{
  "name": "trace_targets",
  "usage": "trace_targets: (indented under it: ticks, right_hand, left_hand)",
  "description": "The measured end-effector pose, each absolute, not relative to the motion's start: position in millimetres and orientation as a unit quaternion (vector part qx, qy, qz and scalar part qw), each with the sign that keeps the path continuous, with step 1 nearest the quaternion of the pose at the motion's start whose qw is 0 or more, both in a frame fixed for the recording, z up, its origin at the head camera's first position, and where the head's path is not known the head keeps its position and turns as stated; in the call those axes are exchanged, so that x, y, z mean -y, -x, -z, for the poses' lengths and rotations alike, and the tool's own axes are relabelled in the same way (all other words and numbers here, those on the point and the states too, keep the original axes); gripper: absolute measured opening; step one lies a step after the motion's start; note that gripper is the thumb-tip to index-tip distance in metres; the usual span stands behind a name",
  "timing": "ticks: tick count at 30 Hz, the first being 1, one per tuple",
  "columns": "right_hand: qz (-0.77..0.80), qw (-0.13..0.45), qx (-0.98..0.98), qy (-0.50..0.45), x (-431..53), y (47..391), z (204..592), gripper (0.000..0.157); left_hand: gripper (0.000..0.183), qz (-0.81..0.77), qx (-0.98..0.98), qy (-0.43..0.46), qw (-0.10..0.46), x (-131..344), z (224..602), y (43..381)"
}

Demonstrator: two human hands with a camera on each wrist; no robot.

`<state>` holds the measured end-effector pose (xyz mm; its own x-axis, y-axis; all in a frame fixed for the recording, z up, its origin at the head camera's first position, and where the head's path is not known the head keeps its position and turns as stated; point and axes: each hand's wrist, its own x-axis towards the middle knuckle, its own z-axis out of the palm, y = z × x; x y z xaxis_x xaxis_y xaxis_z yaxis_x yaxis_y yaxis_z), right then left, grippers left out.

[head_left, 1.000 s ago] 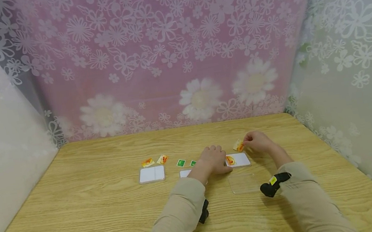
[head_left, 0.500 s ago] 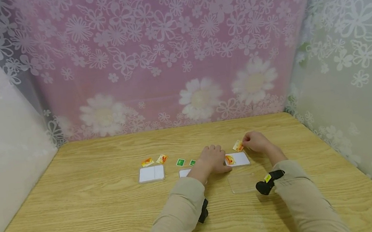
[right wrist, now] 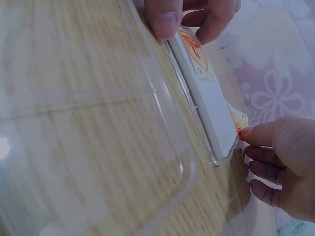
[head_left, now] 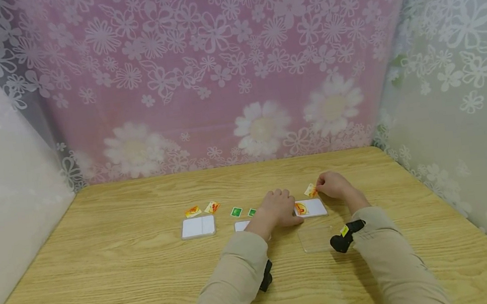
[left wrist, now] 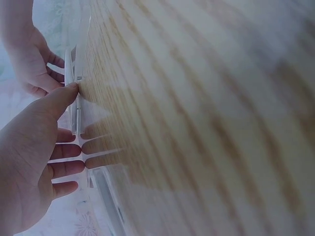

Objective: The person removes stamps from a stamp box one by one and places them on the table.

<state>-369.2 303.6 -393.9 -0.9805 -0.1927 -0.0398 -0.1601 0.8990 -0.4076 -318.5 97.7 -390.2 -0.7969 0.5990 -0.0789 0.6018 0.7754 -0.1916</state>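
My left hand grips the left end of a flat plastic case, thumb at the near edge and fingers behind. White backing fills this case, and an orange round-printed stamp lies at its left side. Just behind the case, my right hand pinches the right edge of a small orange-and-white stamp between thumb and forefinger. In the right wrist view that stamp shows past the case's far edge, and the other fingers are loosely bent. A clear plastic lid lies in front of the case.
Another white-backed case lies at left with two orange stamps behind it. Between, a third case is mostly hidden by my left arm, with two green stamps behind. Curtains stand around the wooden table.
My right hand and forearm have shifted slightly left, and the pinched stamp has moved a little left with them. The left hand keeps its place on the case.
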Motion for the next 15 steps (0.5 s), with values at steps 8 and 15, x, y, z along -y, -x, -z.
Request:
trace_targets:
  ticks: [8, 15]
  right_hand:
    - [0.211, 0.046, -0.972, 0.093, -302.5, 369.2, 394.1, 0.013]
    - [0.202, 0.044, -0.973, 0.102, -303.5, 369.3, 396.8, 0.013]
  left_hand:
    - [0.06, 0.1, -0.943, -0.318, 0.006, -97.3, 389.5, 318.3]
    - [0.062, 0.103, -0.943, -0.318, 0.01, -98.0, 390.0, 317.5]
